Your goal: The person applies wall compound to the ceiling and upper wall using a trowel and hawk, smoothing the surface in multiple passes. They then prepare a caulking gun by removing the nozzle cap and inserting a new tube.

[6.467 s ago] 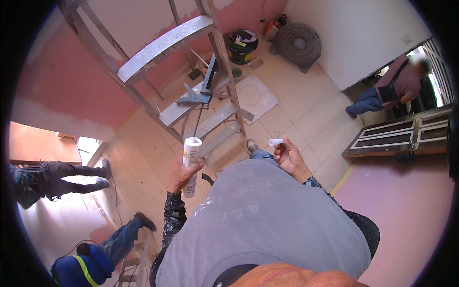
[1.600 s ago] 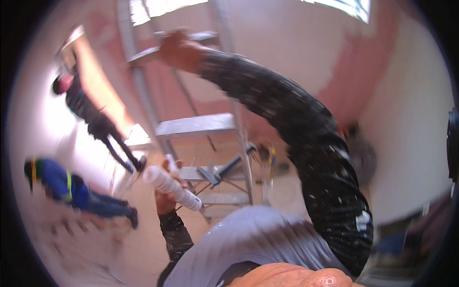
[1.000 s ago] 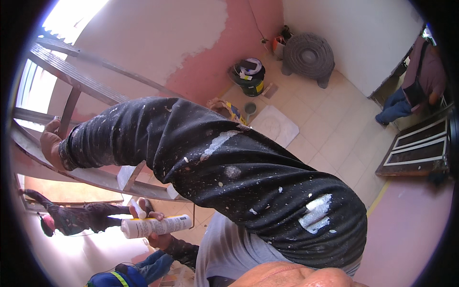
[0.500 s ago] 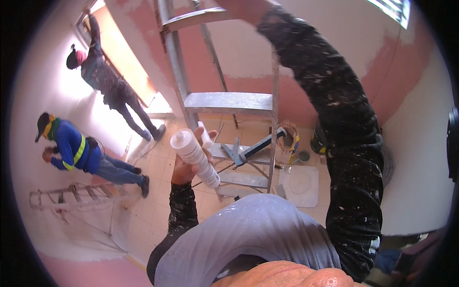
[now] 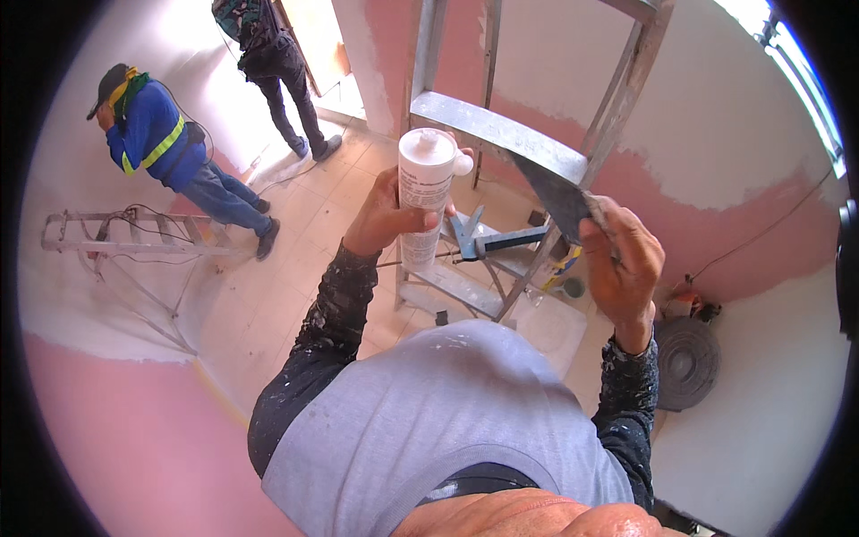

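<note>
My left hand (image 5: 378, 219) is wrapped round a white sealant cartridge (image 5: 424, 201), held upright in front of my chest. A small white tube-like piece (image 5: 463, 164), probably a nozzle, shows end-on at the cartridge's far side, by my fingertips. My right hand (image 5: 628, 259) grips a putty knife (image 5: 557, 199) with a broad dark blade. The blade points up and left, just under a step of the metal stepladder (image 5: 501, 130). Beyond the cartridge, a blue-grey caulking gun (image 5: 510, 240) rests on the ladder's lower part.
A person in blue (image 5: 165, 139) faces the left wall; another in dark clothes (image 5: 282, 76) stands by the doorway. A smaller ladder with cables (image 5: 134, 243) is at left. Behind the stepladder are a light board (image 5: 548, 327) and a bucket (image 5: 559, 267). A dark round coil (image 5: 687, 362) is at right.
My right arm has come down from high up at the ladder, bringing the putty knife into view. The cartridge has moved right and turned more upright. My view has shifted.
</note>
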